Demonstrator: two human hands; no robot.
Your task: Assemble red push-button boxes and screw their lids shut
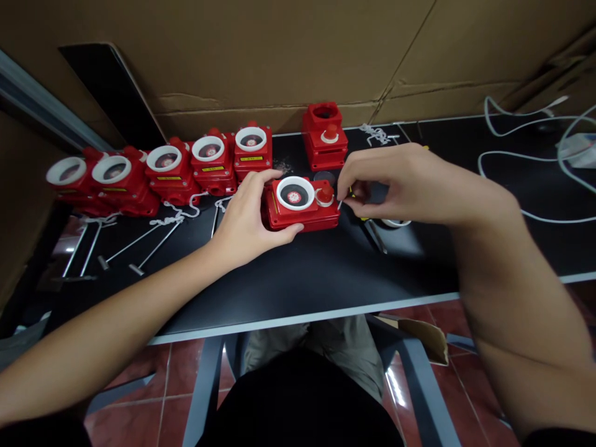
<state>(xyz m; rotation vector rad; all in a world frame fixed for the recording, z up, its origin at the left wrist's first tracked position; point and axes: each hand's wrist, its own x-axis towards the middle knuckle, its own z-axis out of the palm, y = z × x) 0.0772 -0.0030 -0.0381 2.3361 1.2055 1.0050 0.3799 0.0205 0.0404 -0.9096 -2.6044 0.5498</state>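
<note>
My left hand (254,217) is wrapped round the left end of a red alarm box (305,217), thumb along its front edge and fingers behind. This box has a white ring around a dark round face and a red knob on its right. At its right end, my right hand (386,186) is closed in a pinch, with a small thin pale tip showing below the fingertips; what it belongs to is hidden. Under that hand lie a dark tool shaft (376,237) and part of a white ring (395,223). Another red box (326,146) with an open round hole stands behind.
Several finished-looking red boxes (212,164) stand in a row at the left, with white cords and metal T-shaped hammers (153,248) before them. White cables (521,155) loop at the right of the black table (279,285). Cardboard (279,56) walls the back.
</note>
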